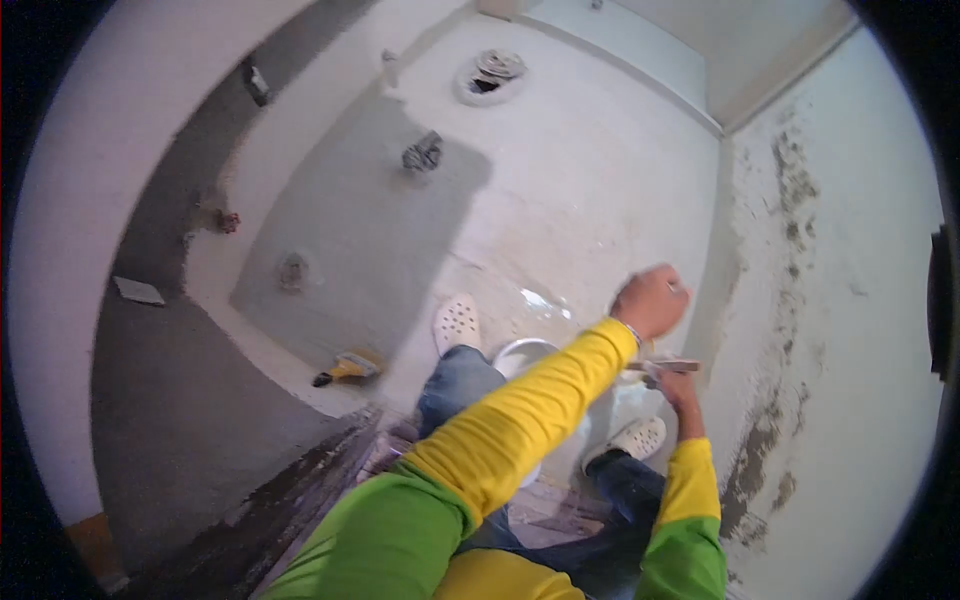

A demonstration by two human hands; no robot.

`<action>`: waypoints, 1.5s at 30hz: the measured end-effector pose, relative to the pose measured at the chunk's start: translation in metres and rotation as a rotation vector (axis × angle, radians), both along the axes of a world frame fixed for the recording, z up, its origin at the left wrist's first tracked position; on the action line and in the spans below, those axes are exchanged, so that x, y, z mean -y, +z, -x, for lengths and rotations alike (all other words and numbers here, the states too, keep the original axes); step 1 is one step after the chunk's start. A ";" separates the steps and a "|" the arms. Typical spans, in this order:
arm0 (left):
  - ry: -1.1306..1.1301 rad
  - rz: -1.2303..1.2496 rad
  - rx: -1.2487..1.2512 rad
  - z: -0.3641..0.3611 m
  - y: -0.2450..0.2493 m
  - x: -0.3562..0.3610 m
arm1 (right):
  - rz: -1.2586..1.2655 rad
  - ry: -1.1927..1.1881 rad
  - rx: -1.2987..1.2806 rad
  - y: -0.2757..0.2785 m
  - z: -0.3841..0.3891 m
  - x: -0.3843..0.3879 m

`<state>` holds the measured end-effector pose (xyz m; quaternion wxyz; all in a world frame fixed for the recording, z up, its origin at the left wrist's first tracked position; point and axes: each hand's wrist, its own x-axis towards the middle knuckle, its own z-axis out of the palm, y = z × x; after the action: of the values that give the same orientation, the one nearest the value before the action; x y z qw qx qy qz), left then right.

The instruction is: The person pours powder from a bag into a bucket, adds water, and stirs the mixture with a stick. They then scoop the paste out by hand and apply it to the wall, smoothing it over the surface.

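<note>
My left hand (652, 302) is closed, held above the floor near the right wall; whatever its fingers may hold is hidden. Just below it, my right hand (677, 386) grips a narrow, flat brown tool (680, 366), whose exact kind I cannot make out. A whitish bit shows by the fingers there. Between my feet stands a white bucket (525, 350), largely covered by my yellow left sleeve. What the bucket contains is hidden.
A yellow tool with a black end (348, 369) lies at the left ledge. Pipe stubs, one plastic-wrapped (422, 152), rise from the floor. Farther back is a round drain opening (490, 78). A pale flat piece (139, 291) rests on the grey surface. The right wall (850, 300) has rough patches.
</note>
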<state>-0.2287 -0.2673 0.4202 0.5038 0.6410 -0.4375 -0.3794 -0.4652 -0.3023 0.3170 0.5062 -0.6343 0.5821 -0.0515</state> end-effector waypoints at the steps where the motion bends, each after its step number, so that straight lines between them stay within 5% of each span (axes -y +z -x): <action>1: -0.024 -0.041 0.005 0.006 0.003 -0.005 | 0.022 -0.113 -0.024 0.007 0.004 0.008; 3: -0.086 -0.081 0.015 0.023 0.004 -0.009 | 0.055 -0.218 -0.036 0.007 0.002 0.022; 6: -0.208 -0.136 0.031 0.052 0.007 -0.018 | 0.721 -0.279 -0.130 -0.012 -0.001 0.026; 8: -0.114 0.008 0.031 0.096 -0.032 -0.012 | 0.768 -0.114 -0.001 -0.024 -0.007 0.001; 9: -0.115 0.017 0.036 0.102 -0.029 -0.020 | 0.747 -0.056 0.017 -0.026 -0.007 -0.013; 11: -0.328 -0.102 0.464 0.106 -0.015 -0.039 | 0.678 -0.034 0.033 -0.024 0.005 -0.027; 17: -0.332 0.092 0.207 0.115 -0.001 -0.051 | 0.416 -0.306 0.088 -0.054 0.015 0.009; 19: -0.336 0.107 0.189 0.115 -0.001 -0.050 | 0.536 -0.331 0.058 -0.068 -0.003 0.011; 26: -0.437 -0.018 0.134 0.100 0.014 -0.050 | 0.756 0.102 -0.028 -0.036 -0.032 -0.040; 31: -0.422 0.070 0.312 0.105 0.007 -0.056 | 0.437 -0.257 0.188 -0.085 0.027 -0.025; 34: -0.529 -0.050 0.093 0.102 0.020 -0.064 | 0.188 -0.606 0.214 -0.107 0.007 0.021; 35: -0.505 -0.009 0.099 0.107 0.015 -0.063 | 0.479 -0.504 0.301 -0.117 -0.006 0.018; 36: -0.481 0.032 0.104 0.111 0.010 -0.062 | 0.484 -0.506 0.295 -0.120 -0.008 0.013; 38: -0.485 0.048 0.112 0.115 0.005 -0.058 | 0.505 -0.042 0.521 -0.106 -0.014 0.000; 39: -0.483 0.059 0.124 0.119 0.003 -0.057 | 0.510 -0.052 0.512 -0.104 -0.006 0.001; 41: -0.528 0.013 0.093 0.116 0.009 -0.057 | -0.078 -0.123 0.344 -0.093 0.016 0.008; 45: -0.520 -0.017 0.061 0.103 0.026 -0.059 | 0.427 -0.093 0.063 -0.121 0.032 0.042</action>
<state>-0.3317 -0.2085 0.4462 0.3703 0.5223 -0.5995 -0.4802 -0.4972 -0.3444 0.1961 0.3756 -0.6974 0.5706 -0.2168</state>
